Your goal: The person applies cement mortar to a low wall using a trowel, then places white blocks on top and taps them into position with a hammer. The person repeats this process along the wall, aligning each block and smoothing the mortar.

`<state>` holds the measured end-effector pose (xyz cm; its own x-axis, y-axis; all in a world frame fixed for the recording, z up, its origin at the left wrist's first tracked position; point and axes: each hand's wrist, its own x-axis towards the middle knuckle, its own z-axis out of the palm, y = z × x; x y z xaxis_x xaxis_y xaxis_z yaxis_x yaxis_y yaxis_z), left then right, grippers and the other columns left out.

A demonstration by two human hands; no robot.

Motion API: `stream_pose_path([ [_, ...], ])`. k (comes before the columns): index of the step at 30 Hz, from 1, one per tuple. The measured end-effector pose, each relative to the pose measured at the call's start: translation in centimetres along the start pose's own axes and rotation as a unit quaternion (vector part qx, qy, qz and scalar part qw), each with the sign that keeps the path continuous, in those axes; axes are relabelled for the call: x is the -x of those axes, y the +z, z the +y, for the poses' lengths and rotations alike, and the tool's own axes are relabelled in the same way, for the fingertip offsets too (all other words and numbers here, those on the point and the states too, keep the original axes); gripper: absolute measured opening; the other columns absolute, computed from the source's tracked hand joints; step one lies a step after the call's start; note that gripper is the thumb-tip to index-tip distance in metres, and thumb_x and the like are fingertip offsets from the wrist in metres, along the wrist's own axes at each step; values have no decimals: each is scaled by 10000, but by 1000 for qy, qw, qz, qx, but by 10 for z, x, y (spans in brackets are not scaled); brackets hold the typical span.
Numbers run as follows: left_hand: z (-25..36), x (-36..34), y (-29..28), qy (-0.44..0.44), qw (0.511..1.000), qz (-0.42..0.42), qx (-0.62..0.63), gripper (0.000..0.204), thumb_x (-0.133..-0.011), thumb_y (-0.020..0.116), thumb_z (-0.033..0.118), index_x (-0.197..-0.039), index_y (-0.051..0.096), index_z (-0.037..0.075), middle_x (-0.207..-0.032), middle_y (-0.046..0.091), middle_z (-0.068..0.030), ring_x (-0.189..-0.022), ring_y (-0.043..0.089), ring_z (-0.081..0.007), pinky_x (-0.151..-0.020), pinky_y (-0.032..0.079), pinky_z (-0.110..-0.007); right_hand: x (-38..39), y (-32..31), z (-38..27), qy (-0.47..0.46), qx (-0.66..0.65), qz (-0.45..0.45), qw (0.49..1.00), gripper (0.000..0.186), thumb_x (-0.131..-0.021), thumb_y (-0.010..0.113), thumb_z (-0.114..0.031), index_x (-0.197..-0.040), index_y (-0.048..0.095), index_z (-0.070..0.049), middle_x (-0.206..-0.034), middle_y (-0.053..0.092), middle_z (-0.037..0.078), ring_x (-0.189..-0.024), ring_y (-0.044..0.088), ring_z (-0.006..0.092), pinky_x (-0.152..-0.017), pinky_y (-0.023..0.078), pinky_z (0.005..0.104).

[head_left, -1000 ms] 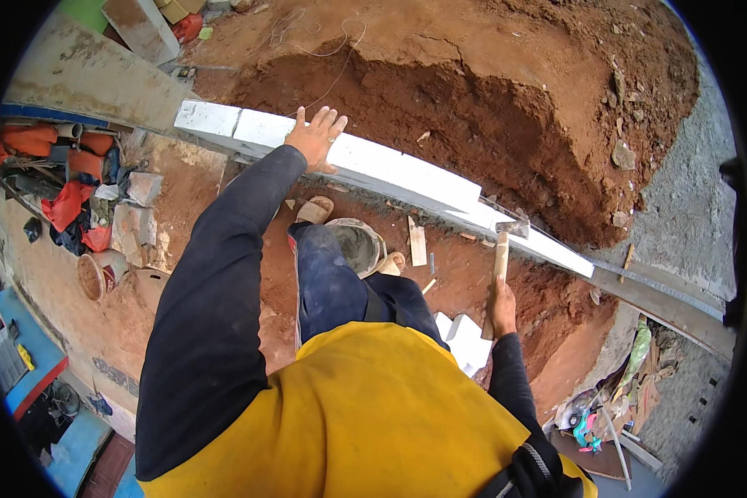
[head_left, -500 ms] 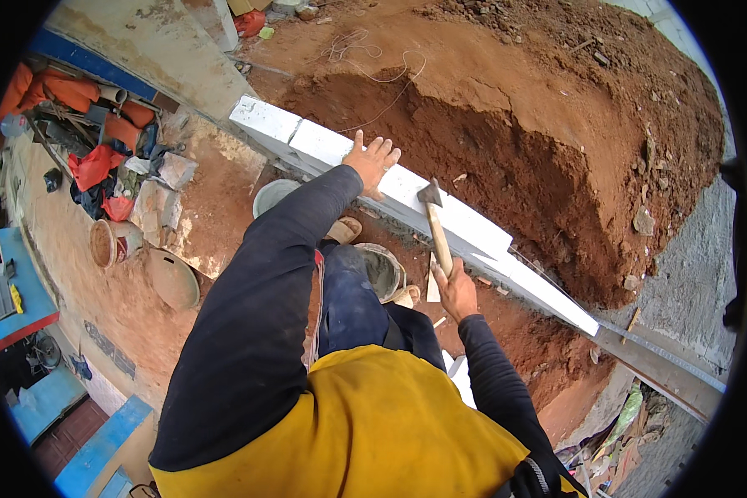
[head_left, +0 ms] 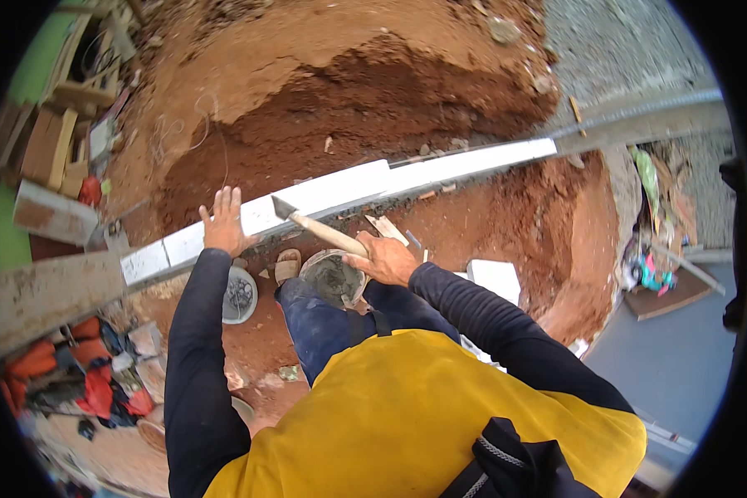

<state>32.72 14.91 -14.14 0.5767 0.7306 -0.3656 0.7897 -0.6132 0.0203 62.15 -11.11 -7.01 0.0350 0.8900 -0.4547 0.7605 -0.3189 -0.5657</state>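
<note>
A row of white blocks (head_left: 332, 187) runs as a low wall across the view, with a visible joint near its left end. My left hand (head_left: 227, 222) rests on the top of this row, fingers spread and holding nothing. To its right, my right hand (head_left: 388, 259) is closed round the wooden handle of a hammer (head_left: 328, 232). Its dark, wedge-shaped metal head lies over the near edge of the blocks, and I cannot tell whether it touches them. Below the hammer, a bucket of wet grey mortar (head_left: 337, 276) stands by my legs.
A second pail (head_left: 240, 295) stands below my left forearm. A loose white block (head_left: 494, 280) lies on the soil at right. Beyond the wall is a dug red-earth pit (head_left: 365, 100). Wooden crates (head_left: 58, 149) stand far left; rags and debris (head_left: 100, 386) lie near left.
My view has turned, so the wall now slopes up to the right. My left hand stays on the blocks. The hammer's handle now lies more sideways, still in my right hand.
</note>
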Motion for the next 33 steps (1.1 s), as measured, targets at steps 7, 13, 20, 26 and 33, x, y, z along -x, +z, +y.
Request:
stream_pose_path([
  [7,49,22,-6,48,995,77,34,1257,-802,871,495,-1734,134,85,-1805,127,-161,-1675,63,-371,-1325,115,-633,161,30,90,170,-99,33,980,664,-941,703,-618,-1271,690,-42,-1085,750,281,-1034,730,459,-919,562,535],
  [13,138,88,4,115,984,123,50,953,-913,776,326,-1683,293,39,-1774,189,-222,-1638,123,-469,-1300,170,-636,264,110,201,415,-329,64,846,554,-925,805,-378,-1230,639,53,-916,748,248,-745,756,339,-684,590,466],
  [20,184,127,36,4,949,-171,265,653,-987,685,197,-1551,473,-52,-1415,631,-292,-1345,595,-404,-1168,441,-458,386,138,299,539,-573,164,595,389,-949,815,-253,-1159,577,-27,-716,596,70,-525,643,216,-452,525,399],
  [26,231,85,16,88,956,-209,186,385,-1060,656,276,-1055,760,-95,-940,775,-185,-889,734,-288,-848,550,-404,477,146,252,593,-539,384,458,437,-967,762,-349,-1185,627,6,-743,607,86,-535,640,203,-457,536,386],
  [33,302,4,-61,37,965,-115,233,604,-1043,689,529,-788,678,-18,-610,446,0,-623,413,-128,-616,376,-336,528,255,267,660,-496,506,248,409,-955,781,-294,-1143,644,44,-753,620,78,-558,621,196,-456,537,372],
])
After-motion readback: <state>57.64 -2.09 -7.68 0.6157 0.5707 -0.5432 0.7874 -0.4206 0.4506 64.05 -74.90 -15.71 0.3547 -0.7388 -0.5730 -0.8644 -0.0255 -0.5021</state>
